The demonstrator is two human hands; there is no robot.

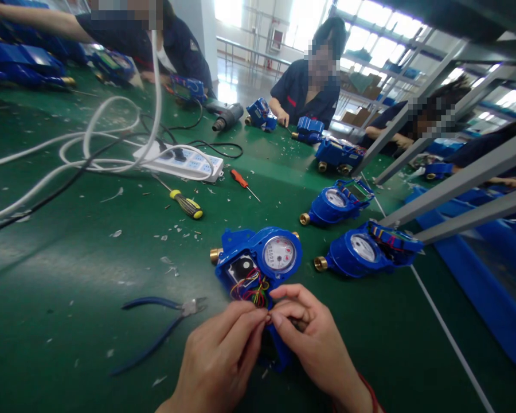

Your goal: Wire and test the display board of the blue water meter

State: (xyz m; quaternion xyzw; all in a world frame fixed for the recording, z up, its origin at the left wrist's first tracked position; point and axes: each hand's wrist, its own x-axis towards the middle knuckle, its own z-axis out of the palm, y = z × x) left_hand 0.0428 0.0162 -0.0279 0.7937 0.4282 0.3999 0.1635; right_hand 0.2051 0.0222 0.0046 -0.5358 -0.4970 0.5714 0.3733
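Observation:
A blue water meter [258, 252] lies on the green table in front of me, its housing uncovered and its round dial facing up. Thin coloured wires [255, 289] spill from the compartment beside the dial. My left hand [223, 350] pinches at the ends of these wires, thumb against fingertips. Meeting it there, my right hand [309, 332] also has thumb and index finger pinched together, the other fingers curled. The fingertips hide exactly what part of the wires is held. To the left lie blue-handled cutting pliers [184, 310] with their handles spread.
Beyond the meter lie a yellow-black screwdriver [187, 205], a red screwdriver [241, 179], a white power strip [184, 160] with looped cables and a heat gun [227, 116]. More meters [361, 249] stand right, near slanting grey bars [468, 189] and a blue bin [477, 275]. Several co-workers sit around.

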